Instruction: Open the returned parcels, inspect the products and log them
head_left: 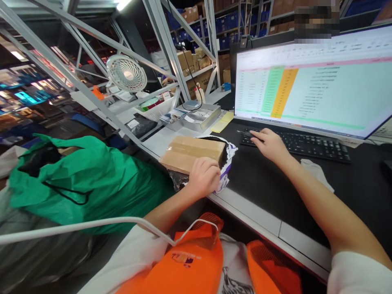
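Note:
A brown cardboard box (191, 149), sealed with clear tape, lies at the near edge of the desk. A torn plastic mailer (227, 163), white and purple with a dark inside, is bunched around its right side and underneath. My left hand (204, 176) is closed over the near right corner of the box, fingers curled, their tips partly hidden. Over the left end of the black keyboard (306, 143), my right hand (271, 143) pinches a slim dark tool (245, 133) with a metallic-looking tip. Its exact kind is too small to make out.
A monitor (312, 85) showing a spreadsheet stands behind the keyboard. Yellow paper (223, 122) and a grey tray (202, 117) lie beyond the box. A green bag (92, 179) fills the left side below a metal frame with a white fan (127, 73). A white cable (92, 225) crosses low in front.

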`<state>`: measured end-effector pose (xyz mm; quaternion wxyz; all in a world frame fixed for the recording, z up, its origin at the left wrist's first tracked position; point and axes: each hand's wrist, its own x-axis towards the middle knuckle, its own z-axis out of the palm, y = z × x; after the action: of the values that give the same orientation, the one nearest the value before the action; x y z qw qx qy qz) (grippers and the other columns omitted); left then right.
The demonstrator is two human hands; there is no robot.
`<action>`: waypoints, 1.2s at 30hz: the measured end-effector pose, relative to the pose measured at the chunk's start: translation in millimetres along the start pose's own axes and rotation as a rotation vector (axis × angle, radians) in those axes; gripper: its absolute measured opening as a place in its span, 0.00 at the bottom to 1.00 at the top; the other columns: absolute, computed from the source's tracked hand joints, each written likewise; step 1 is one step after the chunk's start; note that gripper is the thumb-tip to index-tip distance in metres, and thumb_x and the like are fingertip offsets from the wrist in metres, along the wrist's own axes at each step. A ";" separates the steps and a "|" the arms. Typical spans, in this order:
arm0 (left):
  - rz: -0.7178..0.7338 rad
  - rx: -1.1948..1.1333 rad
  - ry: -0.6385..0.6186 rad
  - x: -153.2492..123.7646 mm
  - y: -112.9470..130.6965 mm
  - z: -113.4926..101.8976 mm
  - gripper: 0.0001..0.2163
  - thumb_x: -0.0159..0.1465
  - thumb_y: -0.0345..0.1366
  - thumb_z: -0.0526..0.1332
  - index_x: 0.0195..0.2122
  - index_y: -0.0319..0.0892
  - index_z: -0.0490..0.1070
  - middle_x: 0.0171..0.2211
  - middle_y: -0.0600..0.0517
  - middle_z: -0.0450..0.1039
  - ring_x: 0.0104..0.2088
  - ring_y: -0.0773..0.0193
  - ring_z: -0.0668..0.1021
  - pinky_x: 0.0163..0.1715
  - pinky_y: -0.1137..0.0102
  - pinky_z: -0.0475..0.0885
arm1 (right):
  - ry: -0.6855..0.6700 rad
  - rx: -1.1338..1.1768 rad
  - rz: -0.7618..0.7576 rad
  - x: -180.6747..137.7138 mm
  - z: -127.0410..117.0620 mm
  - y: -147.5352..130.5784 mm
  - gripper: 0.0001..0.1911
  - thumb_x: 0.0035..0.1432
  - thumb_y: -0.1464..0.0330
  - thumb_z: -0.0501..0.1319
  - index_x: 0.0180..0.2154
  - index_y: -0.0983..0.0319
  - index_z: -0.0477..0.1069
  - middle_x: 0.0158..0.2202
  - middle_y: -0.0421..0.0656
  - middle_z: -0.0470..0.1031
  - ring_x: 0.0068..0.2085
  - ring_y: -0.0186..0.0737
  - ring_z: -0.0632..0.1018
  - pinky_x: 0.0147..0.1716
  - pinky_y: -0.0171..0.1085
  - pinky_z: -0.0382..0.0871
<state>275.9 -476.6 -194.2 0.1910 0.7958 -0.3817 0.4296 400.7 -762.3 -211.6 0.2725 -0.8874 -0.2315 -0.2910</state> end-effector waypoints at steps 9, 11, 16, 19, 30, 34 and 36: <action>-0.574 0.049 0.293 -65.8 -98.7 -69.8 0.14 0.63 0.46 0.64 0.46 0.44 0.73 0.55 0.44 0.74 0.60 0.45 0.71 0.64 0.49 0.63 | -0.099 0.135 0.193 -41.3 -48.2 -74.2 0.26 0.69 0.60 0.55 0.63 0.63 0.72 0.39 0.47 0.80 0.39 0.47 0.80 0.47 0.47 0.76; -0.932 -0.285 0.357 -89.7 -136.0 -69.8 0.24 0.65 0.54 0.62 0.55 0.43 0.71 0.62 0.43 0.70 0.65 0.44 0.68 0.67 0.51 0.60 | -0.196 0.173 0.209 -40.4 -54.9 -99.7 0.25 0.70 0.60 0.55 0.63 0.61 0.72 0.35 0.44 0.80 0.35 0.44 0.80 0.44 0.45 0.77; -1.339 -1.236 0.394 -99.0 -163.7 -37.5 0.37 0.60 0.64 0.61 0.64 0.45 0.68 0.67 0.46 0.69 0.70 0.45 0.66 0.70 0.55 0.60 | -0.310 0.117 -0.014 -11.5 -45.0 -164.7 0.21 0.70 0.65 0.54 0.59 0.61 0.76 0.40 0.47 0.81 0.38 0.45 0.81 0.45 0.44 0.77; -1.289 -1.424 0.396 -88.8 -144.6 -31.2 0.41 0.58 0.64 0.63 0.68 0.46 0.65 0.67 0.47 0.68 0.69 0.43 0.68 0.69 0.53 0.62 | -0.344 0.000 -0.126 9.5 -23.2 -200.7 0.23 0.71 0.69 0.51 0.61 0.62 0.74 0.50 0.51 0.78 0.48 0.48 0.80 0.50 0.45 0.75; -1.297 -1.410 0.137 -91.4 -123.2 -57.0 0.44 0.56 0.47 0.69 0.73 0.52 0.55 0.75 0.50 0.52 0.73 0.42 0.59 0.70 0.53 0.59 | -0.668 -0.398 -0.137 31.4 22.4 -261.4 0.26 0.71 0.74 0.51 0.66 0.57 0.70 0.46 0.52 0.76 0.39 0.46 0.79 0.38 0.40 0.71; -1.269 -1.380 0.086 -75.5 -137.5 -57.9 0.50 0.48 0.37 0.68 0.74 0.50 0.51 0.76 0.49 0.48 0.72 0.44 0.59 0.70 0.55 0.59 | -0.732 -0.436 -0.082 33.3 20.8 -271.2 0.27 0.71 0.75 0.50 0.66 0.58 0.70 0.46 0.52 0.77 0.41 0.48 0.80 0.40 0.41 0.71; -1.280 -1.438 0.052 -68.7 -136.0 -57.0 0.51 0.46 0.36 0.65 0.74 0.48 0.50 0.73 0.47 0.54 0.69 0.43 0.65 0.67 0.55 0.63 | -0.755 -0.432 -0.049 34.3 19.9 -274.6 0.26 0.72 0.75 0.50 0.66 0.58 0.70 0.47 0.52 0.77 0.41 0.48 0.80 0.41 0.41 0.70</action>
<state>326.8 -323.7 -216.1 0.8397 0.5361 -0.0431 -0.0752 276.9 -536.9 -107.3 -0.0302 -0.9625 -0.2695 0.0059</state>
